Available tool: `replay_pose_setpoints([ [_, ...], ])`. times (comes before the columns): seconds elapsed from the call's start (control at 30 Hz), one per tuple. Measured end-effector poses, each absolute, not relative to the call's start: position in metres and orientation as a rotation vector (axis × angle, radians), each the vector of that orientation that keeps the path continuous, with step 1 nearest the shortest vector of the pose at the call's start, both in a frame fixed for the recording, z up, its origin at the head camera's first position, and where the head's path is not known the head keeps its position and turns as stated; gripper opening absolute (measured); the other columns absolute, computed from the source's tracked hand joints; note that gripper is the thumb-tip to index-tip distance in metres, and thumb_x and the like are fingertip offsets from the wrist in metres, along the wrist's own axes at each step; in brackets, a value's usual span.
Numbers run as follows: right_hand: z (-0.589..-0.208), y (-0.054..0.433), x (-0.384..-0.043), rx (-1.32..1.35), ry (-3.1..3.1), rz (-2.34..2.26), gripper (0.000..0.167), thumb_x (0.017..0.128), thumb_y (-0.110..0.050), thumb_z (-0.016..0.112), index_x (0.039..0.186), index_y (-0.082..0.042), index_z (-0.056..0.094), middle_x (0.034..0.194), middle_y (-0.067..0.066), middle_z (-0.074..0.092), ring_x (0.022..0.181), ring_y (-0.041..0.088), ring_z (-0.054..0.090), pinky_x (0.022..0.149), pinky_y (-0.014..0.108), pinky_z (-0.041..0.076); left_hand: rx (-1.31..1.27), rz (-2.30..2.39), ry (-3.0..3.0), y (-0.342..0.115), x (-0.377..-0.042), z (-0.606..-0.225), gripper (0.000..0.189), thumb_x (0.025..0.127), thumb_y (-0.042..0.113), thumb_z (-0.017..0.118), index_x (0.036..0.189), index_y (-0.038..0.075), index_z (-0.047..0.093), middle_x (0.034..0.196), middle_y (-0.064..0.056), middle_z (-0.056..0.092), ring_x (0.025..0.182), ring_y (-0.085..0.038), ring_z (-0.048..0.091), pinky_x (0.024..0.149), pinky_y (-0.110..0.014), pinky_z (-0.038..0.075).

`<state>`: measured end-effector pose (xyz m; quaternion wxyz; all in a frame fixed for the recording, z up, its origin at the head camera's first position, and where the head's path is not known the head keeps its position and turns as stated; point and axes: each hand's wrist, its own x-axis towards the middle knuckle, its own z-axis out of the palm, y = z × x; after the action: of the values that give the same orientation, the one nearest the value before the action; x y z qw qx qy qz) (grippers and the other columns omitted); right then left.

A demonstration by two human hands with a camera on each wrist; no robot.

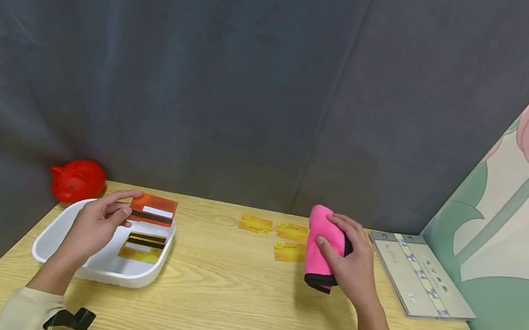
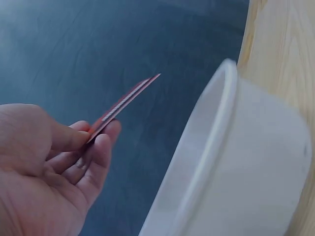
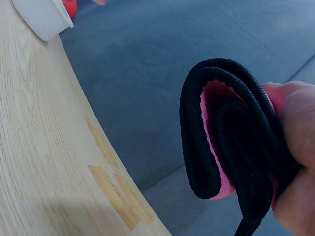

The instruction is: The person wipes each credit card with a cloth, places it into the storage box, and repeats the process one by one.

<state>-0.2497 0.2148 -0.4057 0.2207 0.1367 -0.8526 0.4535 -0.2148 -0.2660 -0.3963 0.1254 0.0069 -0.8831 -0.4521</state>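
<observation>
My left hand [image 1: 94, 225] pinches a red-orange card [image 1: 153, 209] between thumb and fingers, over the back right of a white tray [image 1: 138, 281]. In the left wrist view that card [image 2: 123, 104] is seen nearly edge-on, above the tray's rim [image 2: 209, 147]. A yellow card with a dark stripe [image 1: 142, 247] lies inside the tray. On the right, my right hand [image 1: 351, 258] grips a folded pink cloth with black edging [image 1: 324, 240], raised above the table. Its folded layers [image 3: 219, 132] face the right wrist camera.
Several yellow cards [image 1: 289, 252] lie flat near the back of the wooden table [image 1: 217, 310]. Behind the tray stands a red piggy bank [image 1: 79, 182]. A grey-beige booklet [image 1: 420, 275] lies at the right, beside the flower-patterned wall. A dark curtain [image 1: 237, 77] hangs behind the table.
</observation>
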Motion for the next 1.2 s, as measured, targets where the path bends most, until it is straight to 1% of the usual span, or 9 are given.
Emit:
replay_pose_setpoints([
  [0.17,-0.406,0.215,-0.249,0.387,-2.348,1.262,0.047,0.092,-0.016,0.079,0.137,-0.018,0.066,0.145,0.008,0.057,0.125,0.024,0.053,0.087,0.017,0.048,0.080,-1.348,-2.650,-0.281,-0.216,-0.409,0.038,0.109,0.014,0.050,0.145,0.010,0.059,0.124,-0.022,0.071,0.082,-0.007,0.067,0.073,-0.020,0.056],
  [0.37,-0.407,0.214,-0.249,0.398,-2.327,1.274,0.047,0.091,-0.015,0.080,0.136,-0.017,0.067,0.144,0.008,0.058,0.124,0.019,0.052,0.087,0.014,0.047,0.066,-1.350,-2.711,-0.287,-0.219,-0.424,0.036,0.109,0.013,0.048,0.142,0.006,0.061,0.128,-0.023,0.068,0.082,-0.005,0.068,0.076,-0.023,0.058],
  [0.5,-0.407,0.215,-0.249,0.397,-2.326,1.264,0.047,0.091,-0.015,0.080,0.136,-0.018,0.067,0.144,0.008,0.058,0.124,0.022,0.054,0.088,0.014,0.047,-0.002,-1.343,-2.722,-0.287,-0.221,-0.431,0.034,0.108,0.008,0.050,0.139,0.002,0.063,0.122,-0.025,0.070,0.080,-0.008,0.070,0.075,-0.022,0.058],
  [0.67,-0.406,0.216,-0.249,0.399,-2.334,1.253,0.048,0.091,-0.017,0.079,0.137,-0.018,0.066,0.145,0.008,0.057,0.126,0.027,0.055,0.088,0.017,0.048,-0.075,-1.264,-2.780,-0.288,-0.225,-0.436,0.035,0.104,0.000,0.048,0.134,0.002,0.066,0.105,-0.018,0.073,0.077,-0.015,0.067,0.066,-0.022,0.051],
  [0.83,-0.406,0.216,-0.249,0.397,-2.341,1.259,0.048,0.092,-0.018,0.079,0.138,-0.019,0.066,0.146,0.008,0.056,0.126,0.027,0.054,0.088,0.018,0.049,-0.154,-1.286,-2.846,-0.289,-0.228,-0.440,0.036,0.101,-0.004,0.047,0.132,-0.003,0.065,0.111,-0.022,0.072,0.082,-0.016,0.067,0.068,-0.020,0.055],
  [0.97,-0.407,0.216,-0.249,0.397,-2.347,1.265,0.048,0.092,-0.018,0.079,0.138,-0.019,0.066,0.146,0.008,0.056,0.127,0.028,0.054,0.088,0.019,0.050,-0.200,-1.272,-2.892,-0.293,-0.229,-0.439,0.034,0.100,-0.002,0.054,0.132,-0.005,0.065,0.106,-0.022,0.074,0.084,-0.015,0.067,0.067,-0.019,0.051],
  [1.07,-0.407,0.216,-0.249,0.390,-2.355,1.265,0.048,0.092,-0.018,0.079,0.138,-0.019,0.065,0.146,0.009,0.056,0.127,0.028,0.054,0.089,0.020,0.050,-0.199,-1.253,-2.915,-0.296,-0.229,-0.438,0.035,0.098,0.002,0.062,0.132,-0.003,0.066,0.108,-0.021,0.076,0.086,-0.013,0.066,0.065,-0.020,0.046],
  [1.1,-0.407,0.217,-0.250,0.386,-2.357,1.265,0.048,0.092,-0.019,0.079,0.138,-0.019,0.065,0.146,0.009,0.056,0.127,0.029,0.054,0.089,0.020,0.050,-0.197,-1.261,-2.916,-0.297,-0.230,-0.438,0.036,0.097,0.003,0.064,0.133,-0.003,0.066,0.113,-0.021,0.076,0.087,-0.013,0.066,0.066,-0.020,0.046],
  [1.2,-0.407,0.217,-0.249,0.377,-2.364,1.264,0.047,0.092,-0.019,0.078,0.138,-0.019,0.065,0.146,0.009,0.056,0.127,0.030,0.054,0.090,0.021,0.050,-0.146,-1.287,-2.923,-0.299,-0.231,-0.436,0.037,0.097,0.007,0.067,0.134,-0.001,0.066,0.116,-0.021,0.076,0.088,-0.012,0.068,0.067,-0.021,0.047],
])
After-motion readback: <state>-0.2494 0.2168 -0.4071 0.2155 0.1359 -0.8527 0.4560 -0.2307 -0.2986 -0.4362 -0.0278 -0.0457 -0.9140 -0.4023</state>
